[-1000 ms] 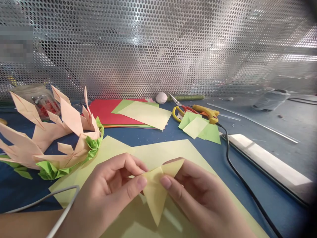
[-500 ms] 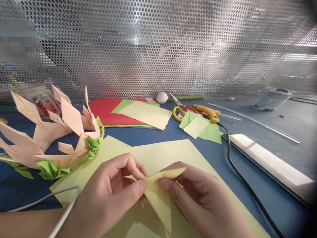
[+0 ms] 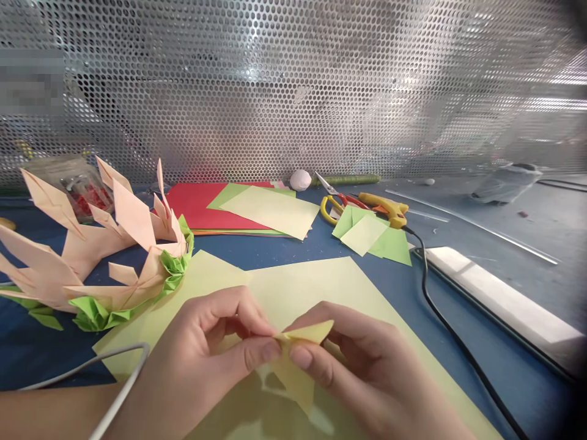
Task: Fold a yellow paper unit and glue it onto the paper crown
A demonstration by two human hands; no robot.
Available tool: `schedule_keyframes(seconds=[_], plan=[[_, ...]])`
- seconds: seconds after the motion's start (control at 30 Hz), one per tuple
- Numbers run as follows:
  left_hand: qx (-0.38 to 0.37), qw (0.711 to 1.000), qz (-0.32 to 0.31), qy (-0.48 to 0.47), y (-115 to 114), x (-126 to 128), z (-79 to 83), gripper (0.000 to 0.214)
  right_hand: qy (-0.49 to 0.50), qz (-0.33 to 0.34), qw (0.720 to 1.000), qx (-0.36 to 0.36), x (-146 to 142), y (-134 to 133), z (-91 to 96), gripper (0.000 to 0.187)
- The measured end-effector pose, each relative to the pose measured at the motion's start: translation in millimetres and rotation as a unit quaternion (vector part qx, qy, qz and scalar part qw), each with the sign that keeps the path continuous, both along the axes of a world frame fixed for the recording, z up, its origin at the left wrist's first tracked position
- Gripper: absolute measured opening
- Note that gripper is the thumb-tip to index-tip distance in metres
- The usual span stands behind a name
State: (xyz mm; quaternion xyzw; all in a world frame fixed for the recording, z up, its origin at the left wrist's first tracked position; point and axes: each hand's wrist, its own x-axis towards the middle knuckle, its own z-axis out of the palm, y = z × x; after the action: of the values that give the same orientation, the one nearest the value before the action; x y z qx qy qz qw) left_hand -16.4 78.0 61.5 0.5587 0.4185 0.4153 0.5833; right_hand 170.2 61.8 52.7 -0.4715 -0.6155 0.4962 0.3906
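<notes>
A small folded piece of yellow paper (image 3: 296,373) is pinched between my two hands, low in the middle of the view. My left hand (image 3: 215,354) grips its left corner between thumb and forefinger. On the right side, my right hand (image 3: 353,366) presses the thumb against the fold, the fingers behind it. One pointed flap sticks out to the right and another hangs down. Beneath the hands lie large pale yellow sheets (image 3: 330,278). The paper's back side and some fingertips are hidden.
A peach and green folded-paper crown (image 3: 137,232) stands at left, before a glass jar (image 3: 92,189). Red sheets (image 3: 197,208), scissors (image 3: 330,205), a yellow glue gun (image 3: 387,209) and green paper pieces (image 3: 389,244) lie behind. A black cord (image 3: 449,330) and a phone-like slab (image 3: 495,299) are at right.
Both hands have shifted slightly and drawn closer together. The folded yellow paper has tilted, its right flap now lower and its hanging point foreshortened. Other things stay in place.
</notes>
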Motion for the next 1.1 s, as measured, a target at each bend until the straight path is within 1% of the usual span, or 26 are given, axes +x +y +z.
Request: schedule_keyframes(seconds=[0.07,0.17,0.37,0.53,0.67,0.8,0.87,0.97,1.1], plan=[[0.014,1.0,0.002,0.004,1.0,0.6,0.1,0.02,-0.03,-0.005,0.999,0.022,1.2,-0.4,0.9,0.029],[0.005,1.0,0.013,0.009,2.4,1.4,-0.2,0.02,-0.057,-0.013,0.996,0.06,2.7,-0.6,0.8,0.026],[-0.043,0.999,-0.001,-0.011,-1.4,-0.6,-2.2,0.021,-0.093,-0.01,0.993,0.075,3.7,-0.2,2.4,0.027],[-0.042,0.999,-0.001,0.009,-3.4,0.5,0.3,0.017,-0.091,-0.017,0.993,0.075,2.6,0.3,4.8,0.029],[-0.035,0.998,0.008,0.046,-2.1,3.5,0.0,0.015,-0.095,-0.039,0.988,0.116,2.3,2.1,5.1,0.028],[-0.038,0.998,0.019,0.051,-2.3,4.4,-3.0,0.019,-0.107,-0.017,0.98,0.166,4.5,2.4,5.7,0.027],[-0.035,0.998,0.011,0.054,-3.0,4.5,-2.9,0.02,-0.112,-0.007,0.977,0.183,5.4,1.8,6.5,0.028],[-0.034,0.997,0.004,0.068,-4.1,4.8,-0.7,0.021,-0.112,-0.002,0.975,0.194,5.7,1.4,7.0,0.029],[-0.04,0.996,0.003,0.078,-4.0,4.7,1.6,0.023,-0.1,0.009,0.977,0.188,6.0,2.6,6.3,0.028]])
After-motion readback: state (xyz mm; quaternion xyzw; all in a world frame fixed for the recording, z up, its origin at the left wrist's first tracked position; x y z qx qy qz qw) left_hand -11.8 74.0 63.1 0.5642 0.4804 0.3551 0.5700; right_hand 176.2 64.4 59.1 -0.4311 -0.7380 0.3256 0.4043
